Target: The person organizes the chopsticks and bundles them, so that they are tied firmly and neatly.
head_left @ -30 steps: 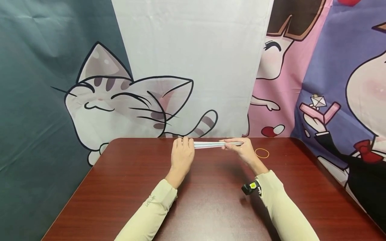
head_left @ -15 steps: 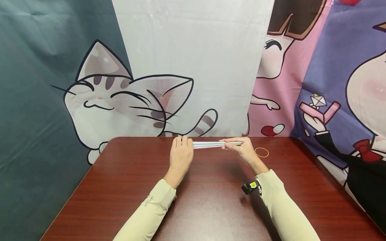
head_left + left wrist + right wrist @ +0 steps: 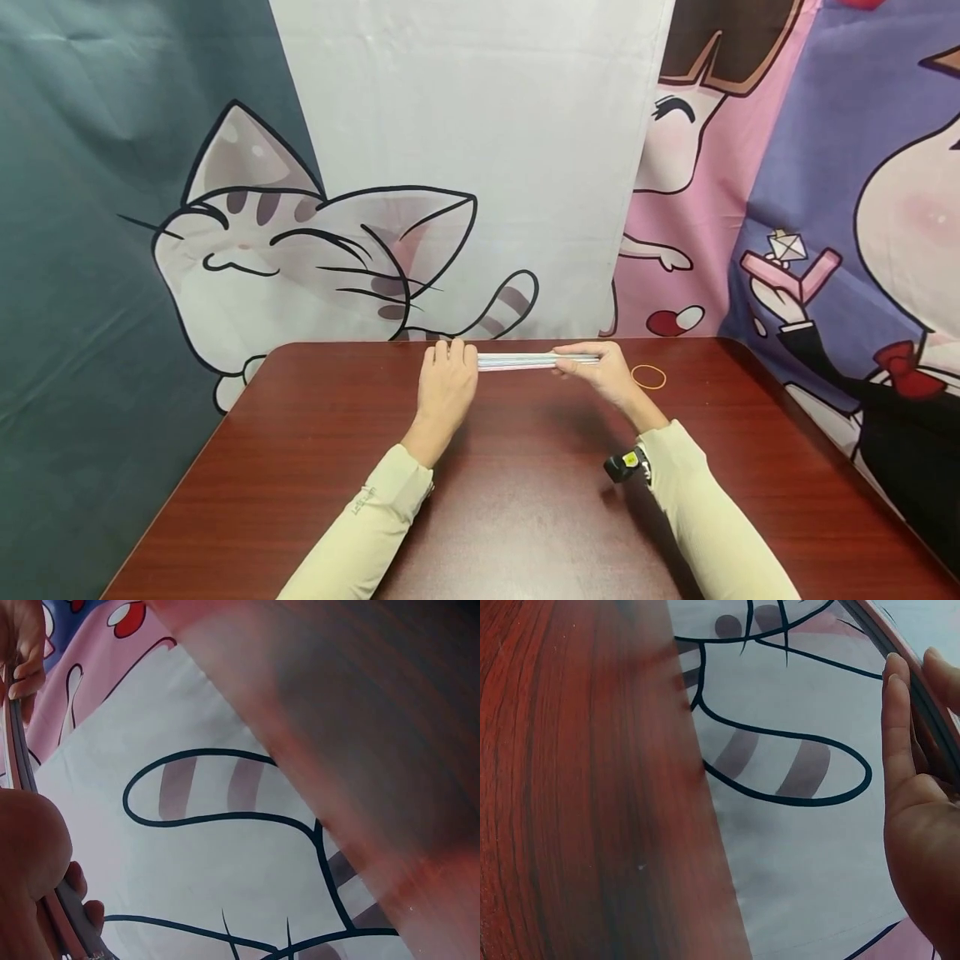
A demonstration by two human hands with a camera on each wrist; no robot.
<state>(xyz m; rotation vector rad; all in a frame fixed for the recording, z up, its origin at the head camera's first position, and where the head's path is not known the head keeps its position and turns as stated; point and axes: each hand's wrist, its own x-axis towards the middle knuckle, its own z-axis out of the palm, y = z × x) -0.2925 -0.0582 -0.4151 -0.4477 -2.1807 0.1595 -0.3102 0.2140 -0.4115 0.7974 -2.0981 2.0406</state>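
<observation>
Between my two hands stretches a thin flat stack with white, pale blue and pinkish layers, seen nearly edge-on above the far part of the table. My left hand grips its left end, fingers bent over the top and hiding that end. At the other end my right hand pinches the stack between thumb and fingers. The left wrist view has the stack running up the left edge, past the near hand. In the right wrist view the layered edge passes between the thumb and straight fingers.
A thin yellow-orange rubber band lies on the dark red wooden table, just right of my right hand. Behind the far edge hangs a printed cloth with cartoon figures. A small black device sits at my right wrist.
Both hands keep hold of the stack and move very little. Near the right hand the layered edge shows slightly broader. The head view has shifted a little.
</observation>
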